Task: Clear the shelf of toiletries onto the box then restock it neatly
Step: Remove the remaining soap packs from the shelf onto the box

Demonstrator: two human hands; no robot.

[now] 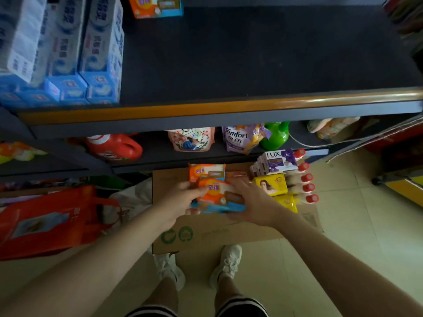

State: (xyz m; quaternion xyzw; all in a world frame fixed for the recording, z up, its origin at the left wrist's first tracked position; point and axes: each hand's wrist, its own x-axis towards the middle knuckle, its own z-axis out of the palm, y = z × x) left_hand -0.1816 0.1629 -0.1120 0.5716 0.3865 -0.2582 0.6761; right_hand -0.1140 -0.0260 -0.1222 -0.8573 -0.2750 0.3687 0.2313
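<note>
An orange-and-blue soap pack (220, 195) sits over the cardboard box (206, 234) on the floor. My left hand (180, 200) grips its left side and my right hand (254, 202) holds its right side. Another orange soap pack (206, 171) lies just behind it on the box. To the right on the box are purple LUX soap boxes (278, 162), yellow soap packs (271, 185) and several red-capped bottles (305, 179). The dark shelf (251, 56) above is mostly bare, with blue toothpaste boxes (68, 53) at its left and one orange pack (155, 6) at the back.
The lower shelf holds a red detergent jug (114, 148), refill pouches (238, 139) and a green bottle (275, 135). A red bag (48, 220) stands on the floor at left. My feet in white shoes (226, 264) are in front of the box.
</note>
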